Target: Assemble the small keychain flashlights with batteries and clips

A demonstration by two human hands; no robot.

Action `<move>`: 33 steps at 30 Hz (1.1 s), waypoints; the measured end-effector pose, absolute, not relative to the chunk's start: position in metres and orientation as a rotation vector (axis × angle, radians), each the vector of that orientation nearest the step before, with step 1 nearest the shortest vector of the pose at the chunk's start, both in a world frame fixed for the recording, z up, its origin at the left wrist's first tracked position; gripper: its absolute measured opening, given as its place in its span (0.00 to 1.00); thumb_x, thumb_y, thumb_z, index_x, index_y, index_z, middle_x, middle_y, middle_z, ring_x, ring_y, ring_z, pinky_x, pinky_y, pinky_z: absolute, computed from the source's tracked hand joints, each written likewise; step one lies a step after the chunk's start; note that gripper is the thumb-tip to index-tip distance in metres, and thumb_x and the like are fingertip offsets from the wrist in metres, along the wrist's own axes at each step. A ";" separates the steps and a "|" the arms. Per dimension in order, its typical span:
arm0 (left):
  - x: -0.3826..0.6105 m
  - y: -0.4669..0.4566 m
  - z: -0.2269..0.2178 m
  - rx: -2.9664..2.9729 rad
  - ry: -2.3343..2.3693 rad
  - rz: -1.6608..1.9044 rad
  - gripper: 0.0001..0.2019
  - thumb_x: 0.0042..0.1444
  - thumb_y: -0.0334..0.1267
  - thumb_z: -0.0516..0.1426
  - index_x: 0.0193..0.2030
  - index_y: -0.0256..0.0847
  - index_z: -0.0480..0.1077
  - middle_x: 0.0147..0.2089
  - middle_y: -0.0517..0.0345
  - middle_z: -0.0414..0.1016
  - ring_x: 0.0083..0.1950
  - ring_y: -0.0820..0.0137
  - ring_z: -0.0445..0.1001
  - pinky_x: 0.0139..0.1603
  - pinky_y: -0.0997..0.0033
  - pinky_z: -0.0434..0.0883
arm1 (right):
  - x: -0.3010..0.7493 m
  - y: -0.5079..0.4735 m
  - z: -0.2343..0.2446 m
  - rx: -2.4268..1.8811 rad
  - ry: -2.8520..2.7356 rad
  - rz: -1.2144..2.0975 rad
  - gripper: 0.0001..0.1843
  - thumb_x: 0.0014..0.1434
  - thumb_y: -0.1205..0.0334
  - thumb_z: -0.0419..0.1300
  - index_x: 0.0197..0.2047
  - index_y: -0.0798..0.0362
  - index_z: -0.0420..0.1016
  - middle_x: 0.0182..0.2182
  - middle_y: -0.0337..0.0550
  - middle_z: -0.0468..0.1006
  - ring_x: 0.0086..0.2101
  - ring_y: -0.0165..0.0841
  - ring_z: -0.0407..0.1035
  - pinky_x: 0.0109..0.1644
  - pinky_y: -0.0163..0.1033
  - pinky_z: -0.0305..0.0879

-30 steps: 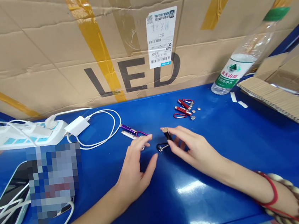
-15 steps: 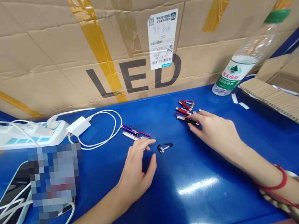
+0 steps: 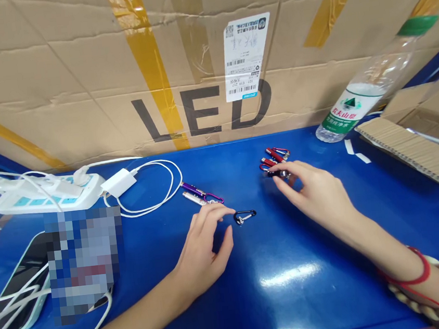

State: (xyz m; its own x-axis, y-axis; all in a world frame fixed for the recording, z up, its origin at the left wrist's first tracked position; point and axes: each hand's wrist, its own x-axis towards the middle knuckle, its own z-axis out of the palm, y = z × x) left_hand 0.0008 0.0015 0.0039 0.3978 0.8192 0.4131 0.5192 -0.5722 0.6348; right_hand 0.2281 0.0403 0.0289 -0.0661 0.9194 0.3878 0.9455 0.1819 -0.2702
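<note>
Blue bench point(image 3: 283, 252), carabiner point(image 3: 245, 217) lying crosswise, left hand point(image 3: 203, 250) beside

We see a taped LED carton point(image 3: 79, 95) behind our blue counter point(image 3: 295, 292), a water bottle point(image 3: 370, 86) right, power strip point(image 3: 46, 197) left.

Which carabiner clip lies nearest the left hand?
The black metal carabiner clip, just off the fingertip of the left hand; the pink clip lies farther back, the red clips by the right hand.

One black clip point(image 3: 244, 217), one bottle point(image 3: 358, 103) — one power strip point(image 3: 46, 196), one charger point(image 3: 118, 182).
</note>
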 end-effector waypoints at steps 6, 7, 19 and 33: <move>0.000 0.003 0.004 2.282 1.132 0.966 0.12 0.58 0.26 0.49 0.47 0.43 0.62 0.47 0.54 0.66 0.50 0.67 0.65 0.50 0.66 0.61 | 0.233 0.046 0.011 -1.680 -2.170 -0.029 0.06 0.53 0.66 0.58 0.34 0.47 0.74 0.35 0.35 0.78 0.36 0.35 0.72 0.29 0.34 0.63; 0.000 0.003 0.004 2.286 1.131 0.965 0.12 0.58 0.26 0.49 0.47 0.43 0.62 0.47 0.54 0.66 0.50 0.68 0.65 0.51 0.66 0.61 | 0.236 0.047 0.009 -1.644 -2.200 -0.049 0.06 0.54 0.67 0.57 0.34 0.48 0.74 0.36 0.37 0.78 0.38 0.36 0.72 0.32 0.36 0.65; 0.002 0.002 0.006 2.300 1.245 0.815 0.08 0.58 0.30 0.51 0.44 0.40 0.64 0.44 0.56 0.70 0.48 0.67 0.66 0.49 0.66 0.60 | 0.209 0.025 0.011 -0.976 -2.507 0.178 0.08 0.59 0.63 0.56 0.38 0.48 0.76 0.41 0.40 0.77 0.43 0.36 0.69 0.45 0.44 0.63; 0.000 0.001 0.010 2.336 1.190 0.709 0.07 0.62 0.37 0.50 0.36 0.38 0.66 0.39 0.58 0.71 0.40 0.69 0.66 0.41 0.68 0.59 | 0.197 0.012 0.013 -0.824 -2.317 0.187 0.06 0.59 0.67 0.55 0.41 0.53 0.72 0.36 0.42 0.79 0.35 0.31 0.73 0.40 0.38 0.68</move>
State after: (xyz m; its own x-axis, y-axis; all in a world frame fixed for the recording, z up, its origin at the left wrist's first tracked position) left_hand -0.0001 0.0009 0.0099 0.5030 0.8278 0.2483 0.6122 -0.5441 0.5737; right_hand 0.1975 0.0121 0.0130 -0.5819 0.6061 0.5423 0.5112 0.7912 -0.3357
